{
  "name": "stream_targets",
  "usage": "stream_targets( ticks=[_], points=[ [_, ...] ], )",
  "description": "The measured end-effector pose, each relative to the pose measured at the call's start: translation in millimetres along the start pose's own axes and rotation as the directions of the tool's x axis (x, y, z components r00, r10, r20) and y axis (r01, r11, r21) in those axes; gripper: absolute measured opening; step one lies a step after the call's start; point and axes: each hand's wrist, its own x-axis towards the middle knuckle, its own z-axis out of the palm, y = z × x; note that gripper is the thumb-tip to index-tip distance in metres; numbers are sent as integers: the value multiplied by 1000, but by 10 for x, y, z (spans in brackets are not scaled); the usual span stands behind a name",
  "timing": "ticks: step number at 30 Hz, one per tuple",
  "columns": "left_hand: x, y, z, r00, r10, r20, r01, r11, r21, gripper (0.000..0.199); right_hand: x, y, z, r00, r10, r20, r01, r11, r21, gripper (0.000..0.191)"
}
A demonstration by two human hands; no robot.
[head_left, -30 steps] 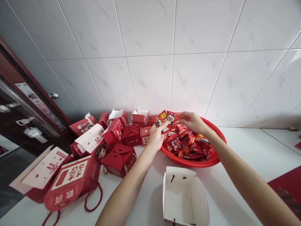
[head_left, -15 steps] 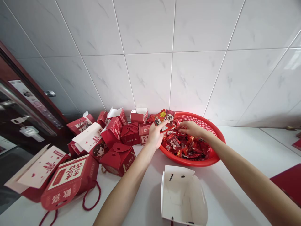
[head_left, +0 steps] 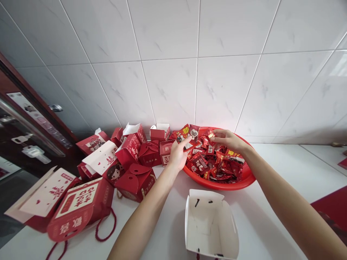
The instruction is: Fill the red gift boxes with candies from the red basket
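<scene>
A red plastic basket point(head_left: 230, 186) holds a heap of red-wrapped candies point(head_left: 214, 166). At its left rim, my left hand point(head_left: 179, 153) is closed around several candy packets point(head_left: 194, 132), which fan out past the thumb. Over the heap my right hand point(head_left: 229, 140) pinches a small red-and-gold wrapped candy point(head_left: 209, 133) at its fingertips. In front of the basket stands an opened gift box point(head_left: 211, 224), its white inside facing up.
To the left, several red gift boxes point(head_left: 137, 180) crowd together, some with rope handles. A brown door with keys point(head_left: 34, 151) stands at the far left. Red card point(head_left: 332, 209) lies at the right. A tiled wall point(head_left: 170, 90) rises behind.
My right hand has lifted slightly and shifted right, and a small wrapped candy now shows at its fingertips. My left hand keeps its packets in nearly the same place.
</scene>
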Motion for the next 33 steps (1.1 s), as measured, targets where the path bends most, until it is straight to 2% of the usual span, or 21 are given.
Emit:
stream_targets(
  ticks=[5, 10, 15, 18, 22, 24, 26, 30, 33],
  points=[
    [19, -1, -8, 998, -20, -56, 20, 1000, 2, 18, -30, -71, 53, 997, -60, 48, 59, 998, 26, 47],
    [20, 4, -2, 996, -50, -73, 49, 999, -7, 13, -69, -172, 263, 980, -175, 99, 183, 979, -87, 41],
    [31, 18, -5, 996, -51, -73, 50, 999, -21, 10, -136, -223, 354, 979, -198, 56, 203, 973, -111, 46],
    [36, 37, 3, 994, -41, -105, 34, 997, -65, 11, -144, -210, 347, 975, -217, -37, 207, 962, -177, 43],
    [36, 49, 25, 982, -15, -191, -7, 994, -111, 15, -76, -100, 333, 990, -94, -107, 40, 906, -422, 45],
    [34, 44, 33, 978, 6, -207, -30, 993, -111, 15, -44, -20, 343, 996, -11, -85, -37, 838, -544, 32],
    [30, 39, 38, 977, 15, -212, -40, 993, -114, 16, -30, 53, 377, 998, 45, -41, -61, 785, -617, 16],
    [21, 38, 40, 977, 9, -212, -36, 992, -123, 18, -29, 133, 502, 985, 155, 71, -59, 698, -714, 39],
    [20, 40, 35, 976, 5, -217, -33, 992, -125, 18, -4, 132, 573, 977, 194, 94, -57, 654, -754, 50]
  ],
)
